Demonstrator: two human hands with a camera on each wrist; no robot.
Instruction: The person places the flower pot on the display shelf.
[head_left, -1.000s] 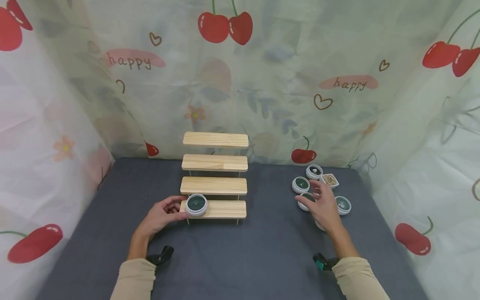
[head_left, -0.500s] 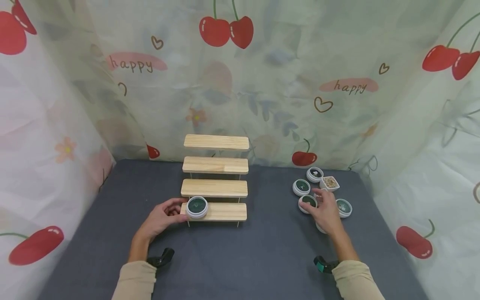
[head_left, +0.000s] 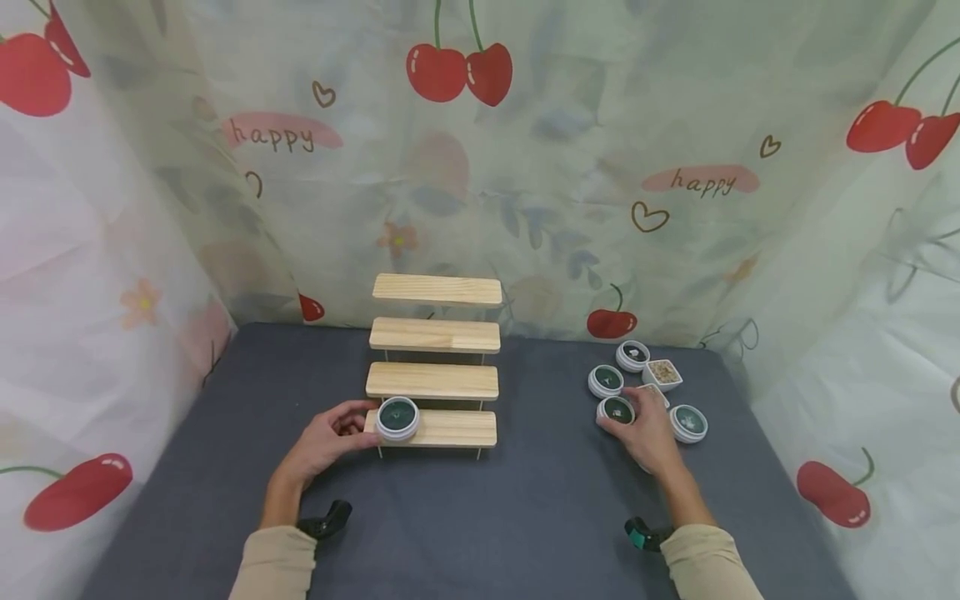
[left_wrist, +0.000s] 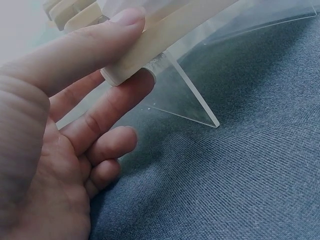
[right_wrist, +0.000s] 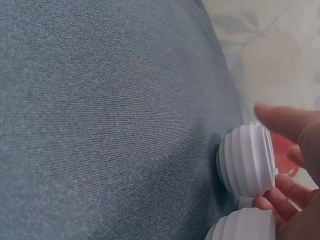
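Observation:
A white ribbed pot (head_left: 397,418) with a dark green top sits on the left end of the lowest wooden shelf (head_left: 457,429). My left hand (head_left: 330,437) holds this pot at its left side, thumb in front and index finger behind. In the left wrist view, the thumb lies across the shelf's edge (left_wrist: 175,35) and another finger is beneath it. At the right, my right hand (head_left: 648,433) straddles a second green-topped pot (head_left: 617,410). The right wrist view shows its thumb slightly apart from this ribbed pot (right_wrist: 245,160), with fingers near its other side.
More round white pots, such as the green-topped one (head_left: 605,381), the dark-topped one (head_left: 633,356) and the grey-green one (head_left: 688,423), stand around the right hand. A square white dish (head_left: 662,374) is among them. The stand's upper shelves (head_left: 435,335) rise behind.
My right hand has lowered and closed in around the second pot, its thumb coming to the pot's near edge. The left hand stays at the first pot; the whole view shifts slightly.

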